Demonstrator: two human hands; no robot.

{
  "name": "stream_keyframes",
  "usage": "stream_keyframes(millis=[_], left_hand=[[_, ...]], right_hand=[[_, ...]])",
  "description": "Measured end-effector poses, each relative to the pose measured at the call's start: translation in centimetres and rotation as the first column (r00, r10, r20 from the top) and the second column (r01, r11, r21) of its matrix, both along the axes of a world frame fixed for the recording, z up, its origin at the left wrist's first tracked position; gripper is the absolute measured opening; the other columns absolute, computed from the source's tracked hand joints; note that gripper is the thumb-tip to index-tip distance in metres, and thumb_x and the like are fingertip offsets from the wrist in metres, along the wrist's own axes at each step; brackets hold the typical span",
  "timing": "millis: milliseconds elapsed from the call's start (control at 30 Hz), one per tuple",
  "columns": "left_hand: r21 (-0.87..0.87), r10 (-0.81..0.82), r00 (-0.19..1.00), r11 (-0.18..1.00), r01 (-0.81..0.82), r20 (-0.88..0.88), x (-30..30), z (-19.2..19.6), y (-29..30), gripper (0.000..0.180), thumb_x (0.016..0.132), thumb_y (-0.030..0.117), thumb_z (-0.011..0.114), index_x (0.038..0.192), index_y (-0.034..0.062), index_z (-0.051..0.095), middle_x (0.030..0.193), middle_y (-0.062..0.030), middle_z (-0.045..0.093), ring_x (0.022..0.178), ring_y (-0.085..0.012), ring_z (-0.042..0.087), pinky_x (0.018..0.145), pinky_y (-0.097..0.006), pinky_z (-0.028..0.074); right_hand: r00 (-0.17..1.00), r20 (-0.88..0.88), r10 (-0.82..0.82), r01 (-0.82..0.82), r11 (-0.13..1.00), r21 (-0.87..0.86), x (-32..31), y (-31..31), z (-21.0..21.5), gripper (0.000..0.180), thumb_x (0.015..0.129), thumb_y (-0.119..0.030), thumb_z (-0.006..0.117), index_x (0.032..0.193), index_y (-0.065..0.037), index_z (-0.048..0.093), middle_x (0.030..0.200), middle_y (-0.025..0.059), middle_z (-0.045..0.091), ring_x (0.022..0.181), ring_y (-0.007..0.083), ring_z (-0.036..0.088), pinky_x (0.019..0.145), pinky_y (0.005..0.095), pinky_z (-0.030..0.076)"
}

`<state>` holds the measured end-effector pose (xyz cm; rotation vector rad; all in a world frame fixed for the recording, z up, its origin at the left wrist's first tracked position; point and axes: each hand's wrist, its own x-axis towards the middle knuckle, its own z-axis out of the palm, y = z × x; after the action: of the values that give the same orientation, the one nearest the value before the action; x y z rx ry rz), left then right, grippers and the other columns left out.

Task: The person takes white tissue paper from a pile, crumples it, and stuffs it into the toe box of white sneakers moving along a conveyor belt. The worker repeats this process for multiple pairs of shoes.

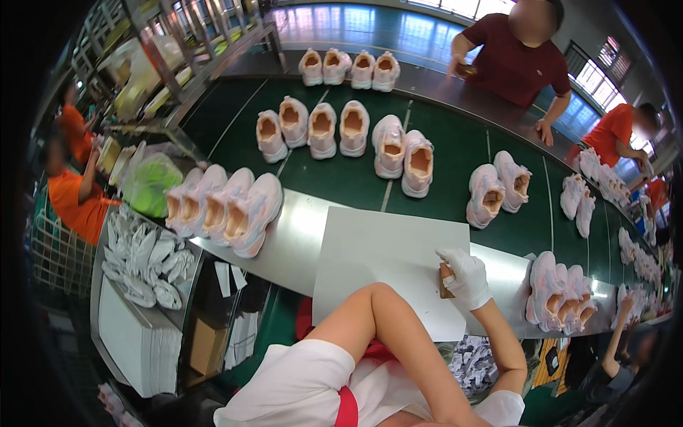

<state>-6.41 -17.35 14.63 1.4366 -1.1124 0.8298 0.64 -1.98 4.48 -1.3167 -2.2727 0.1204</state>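
My right hand (466, 276), in a white glove, is shut on a small brown block (445, 281) and presses it onto the right edge of a large white sheet (384, 260). The sheet lies on the shiny metal ledge (295, 245) beside a green conveyor belt (341, 178). My left arm is bent, its elbow raised over the sheet's near edge, and the left hand is hidden below the frame. Several pale pink sneakers (224, 206) lean together on the ledge to the left of the sheet. More sneakers (558, 295) stand to the right of my right hand.
Rows of pink sneakers (334, 128) ride the belt. A person in a dark red shirt (516, 60) stands across it, and people in orange work at the left and right. At lower left are a tray of white insoles (146, 260) and a stack of white sheets (139, 338).
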Motion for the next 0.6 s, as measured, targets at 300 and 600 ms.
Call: stream_keyframes(millis=[300,600], left_hand=[[0.256,0.923,0.118,0.222,-0.941,-0.366,-10.1,-5.9,25.4,0.034,0.074,0.008,0.065,0.107,0.0046,0.058,0.106,-0.0145,0.058,0.099,-0.0290,0.054,0.086,-0.036,0.044],[0.928,0.106,-0.986,-0.336,-0.159,-0.131,-20.1,-15.1,47.6,0.080,0.076,0.062,0.055,0.120,-0.0037,0.047,0.118,-0.0231,0.055,0.106,-0.0368,0.054,0.092,-0.048,0.038]], right_hand=[[0.974,-0.213,-0.076,0.058,0.994,-0.089,-6.2,-3.6,-2.8,0.021,0.075,-0.006,0.063,0.095,-0.010,0.063,0.080,0.0086,0.063,0.067,0.0266,0.062,0.059,0.0345,0.050],[0.941,-0.327,-0.087,0.040,0.988,-0.148,-9.3,-3.6,-7.4,0.016,0.078,-0.004,0.060,0.094,-0.009,0.062,0.068,0.0078,0.060,0.059,0.0253,0.061,0.055,0.0340,0.049]])
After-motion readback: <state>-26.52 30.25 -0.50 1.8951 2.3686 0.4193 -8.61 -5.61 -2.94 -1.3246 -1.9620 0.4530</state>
